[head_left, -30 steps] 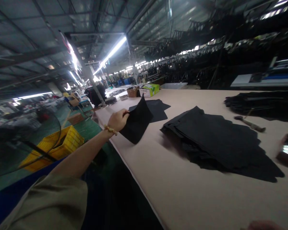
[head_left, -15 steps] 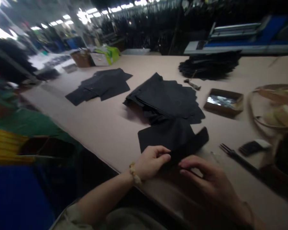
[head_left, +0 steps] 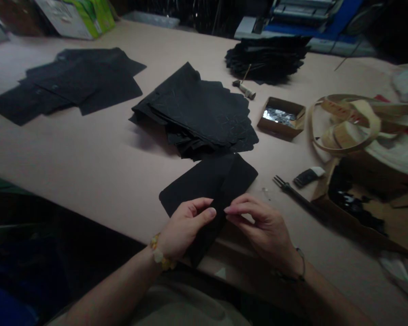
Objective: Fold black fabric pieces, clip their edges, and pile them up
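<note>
Both hands meet over a flat black sheet piece with rounded corners. Left hand, yellow beaded bracelet on wrist, rests on the near part of the piece, thumb and index tips slightly apart; can't tell if other fingers clamp it from below. Right hand, thin dark band on wrist, has thumb and index tips nearly together at the piece's right edge; can't tell if anything is pinched.

Piece lies on a beige tabletop, its narrow lower end close to the near table edge. That edge slants from left down toward the left forearm. Far end of piece is right below a fanned stack of black sheets; touching or not is unclear. Broad stretch of tabletop lies left of the hands; right side is tighter: black-handled pronged tool, small black-and-white block, larger open cardboard box with dark bits.

Farther out: small open brown box of shiny silver pieces, coiled tan strip with reddish marks too small to read, short tool, dark rear pile, second spread of black sheets at left. Green-and-white carton, cut by top frame, print too blurred to read.
</note>
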Motion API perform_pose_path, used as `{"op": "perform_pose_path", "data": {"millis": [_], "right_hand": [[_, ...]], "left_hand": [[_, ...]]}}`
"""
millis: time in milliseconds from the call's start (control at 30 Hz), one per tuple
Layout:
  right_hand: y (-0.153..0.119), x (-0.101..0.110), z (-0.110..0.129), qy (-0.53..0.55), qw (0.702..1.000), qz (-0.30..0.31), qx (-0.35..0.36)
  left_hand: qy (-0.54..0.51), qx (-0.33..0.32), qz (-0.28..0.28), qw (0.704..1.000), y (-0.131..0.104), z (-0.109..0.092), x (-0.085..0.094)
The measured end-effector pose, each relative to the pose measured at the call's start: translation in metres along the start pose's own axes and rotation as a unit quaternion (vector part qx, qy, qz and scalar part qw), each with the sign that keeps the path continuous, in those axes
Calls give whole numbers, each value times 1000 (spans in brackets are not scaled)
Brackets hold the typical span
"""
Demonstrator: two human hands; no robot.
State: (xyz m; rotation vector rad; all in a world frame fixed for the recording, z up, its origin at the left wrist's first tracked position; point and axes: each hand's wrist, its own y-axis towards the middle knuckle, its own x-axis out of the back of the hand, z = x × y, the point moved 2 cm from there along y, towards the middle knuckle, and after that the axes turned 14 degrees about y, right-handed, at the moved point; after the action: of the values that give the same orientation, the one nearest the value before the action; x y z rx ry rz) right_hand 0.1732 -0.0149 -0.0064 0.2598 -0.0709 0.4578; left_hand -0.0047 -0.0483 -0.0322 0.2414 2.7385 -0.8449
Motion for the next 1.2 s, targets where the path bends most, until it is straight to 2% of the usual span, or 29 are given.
{"op": "perform_pose_path", "data": {"millis": [233, 400, 467, 633, 733, 967, 1200], "right_hand": [[-1, 0, 2, -57, 998, -34, 11], [-1, 0, -1, -37, 999, -33, -16], [-1, 0, -2, -23, 998, -43, -32], [-1, 0, -5, 45, 987, -110, -109], [0, 0, -4, 57, 984, -109, -129], [2, 3, -2, 26, 986, -114, -119], [4, 5, -6, 79, 977, -122, -156]], "left_hand": [[34, -14, 29, 999, 2, 0, -3], [33, -7, 28, 999, 3, 1, -4], [38, -8, 29, 999, 2, 1, -4], [53, -14, 45, 997, 0, -1, -5], [64, -11, 45, 997, 0, -1, -5], [90, -9, 39, 995, 0, -2, -5], [171, -46, 21, 984, -1, -7, -4]]}}
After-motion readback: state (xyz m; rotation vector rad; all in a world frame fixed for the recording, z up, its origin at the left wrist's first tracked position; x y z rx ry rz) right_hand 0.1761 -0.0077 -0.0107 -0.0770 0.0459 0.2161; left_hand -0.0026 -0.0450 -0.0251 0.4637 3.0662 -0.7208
